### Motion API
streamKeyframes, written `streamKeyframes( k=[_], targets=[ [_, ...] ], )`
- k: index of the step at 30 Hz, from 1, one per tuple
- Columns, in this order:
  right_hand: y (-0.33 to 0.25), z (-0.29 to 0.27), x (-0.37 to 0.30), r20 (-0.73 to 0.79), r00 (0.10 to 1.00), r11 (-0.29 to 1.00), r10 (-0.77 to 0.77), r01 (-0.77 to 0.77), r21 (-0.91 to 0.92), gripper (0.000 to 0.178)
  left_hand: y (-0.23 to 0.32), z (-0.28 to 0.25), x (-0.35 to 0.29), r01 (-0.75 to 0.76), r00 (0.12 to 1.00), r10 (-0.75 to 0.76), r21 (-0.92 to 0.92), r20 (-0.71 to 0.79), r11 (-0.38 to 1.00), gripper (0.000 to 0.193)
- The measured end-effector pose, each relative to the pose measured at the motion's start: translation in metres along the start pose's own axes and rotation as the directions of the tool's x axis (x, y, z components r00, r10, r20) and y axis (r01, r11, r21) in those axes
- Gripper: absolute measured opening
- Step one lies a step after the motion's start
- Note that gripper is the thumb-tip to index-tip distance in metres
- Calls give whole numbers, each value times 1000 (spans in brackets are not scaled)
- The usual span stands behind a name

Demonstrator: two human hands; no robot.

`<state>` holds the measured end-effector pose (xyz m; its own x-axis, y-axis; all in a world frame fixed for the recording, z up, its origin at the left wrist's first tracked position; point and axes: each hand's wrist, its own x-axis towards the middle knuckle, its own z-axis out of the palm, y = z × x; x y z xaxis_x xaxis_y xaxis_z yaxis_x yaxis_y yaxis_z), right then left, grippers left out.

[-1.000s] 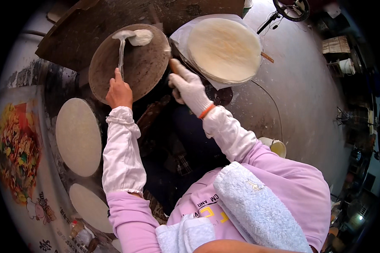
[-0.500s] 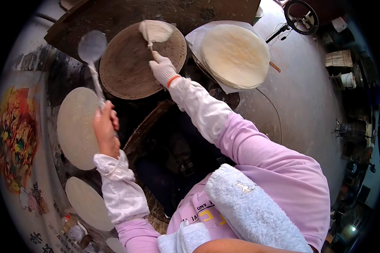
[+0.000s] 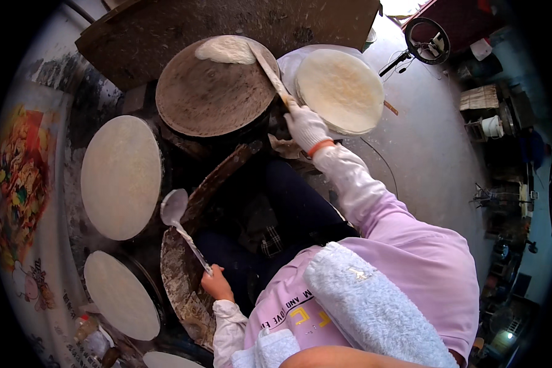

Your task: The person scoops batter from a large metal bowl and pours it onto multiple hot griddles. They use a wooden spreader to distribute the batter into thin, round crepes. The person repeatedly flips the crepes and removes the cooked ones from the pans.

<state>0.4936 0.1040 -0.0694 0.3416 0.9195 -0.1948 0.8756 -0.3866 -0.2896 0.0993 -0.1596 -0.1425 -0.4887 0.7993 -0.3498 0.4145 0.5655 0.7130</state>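
Gripping spatula (image 3: pixel 268 71) across griddle (image 3: pixel 214 95) edge: right hand (image 3: pixel 306 127); left hand (image 3: pixel 216 283) clasping ladle (image 3: pixel 175 208), well apart from griddle.

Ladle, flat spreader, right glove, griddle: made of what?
Ladle: probably metal; smooth grey sheen on the bowl.
Spreader: likely wood; matte tan, pale-smeared.
Glove: apparently knitted fabric; soft, matte white, orange-banded cuff.
Griddle: iron or stone, can't tell; dull brown, mottled.

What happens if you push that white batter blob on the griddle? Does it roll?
Probably not: the batter lies in a low, uneven patch on the griddle, so it would likely smear. It might stick too, since pale residue marks the ladle.
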Motion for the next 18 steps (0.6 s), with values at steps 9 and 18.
streamKeyframes(
  k=[9,18],
  targets=[
    [-72,38,79,-121,972,766,-200,232,599,48,-44,20,-6,-248,956,274,205,-107,947,18],
    [-73,23,102,-148,959,904,-241,277,327,46,-45,22,0,-277,948,299,179,-113,944,16]
  ],
)
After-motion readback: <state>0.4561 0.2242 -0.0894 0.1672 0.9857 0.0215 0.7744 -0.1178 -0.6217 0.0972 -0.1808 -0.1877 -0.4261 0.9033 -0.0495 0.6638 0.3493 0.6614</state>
